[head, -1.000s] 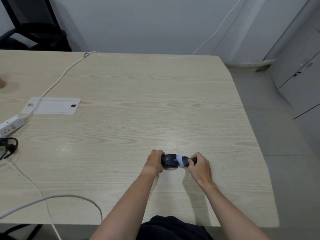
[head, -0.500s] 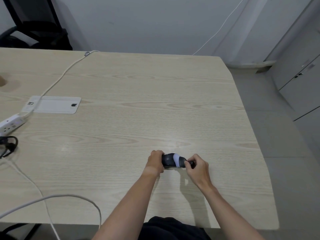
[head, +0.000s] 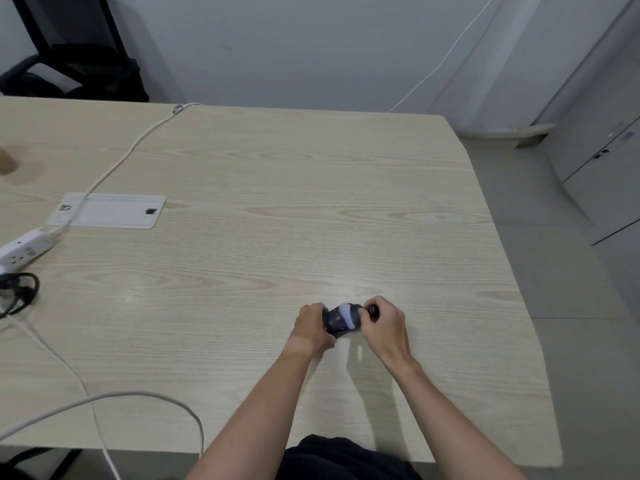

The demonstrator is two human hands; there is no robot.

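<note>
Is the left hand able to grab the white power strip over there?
Probably not yet. The left hand grips the dark object, shared with the right hand, and the power strip lies far off at the left edge of the table. Nothing stands between them; it would have to let go and stretch.

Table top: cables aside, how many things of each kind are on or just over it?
Dark rounded object with a pale band, gripped by left hand and right hand: 1
White plastic power strip: 1
White rectangular cover plate: 1
Tan thing cut off at the left edge: 1
Total: 4
</note>
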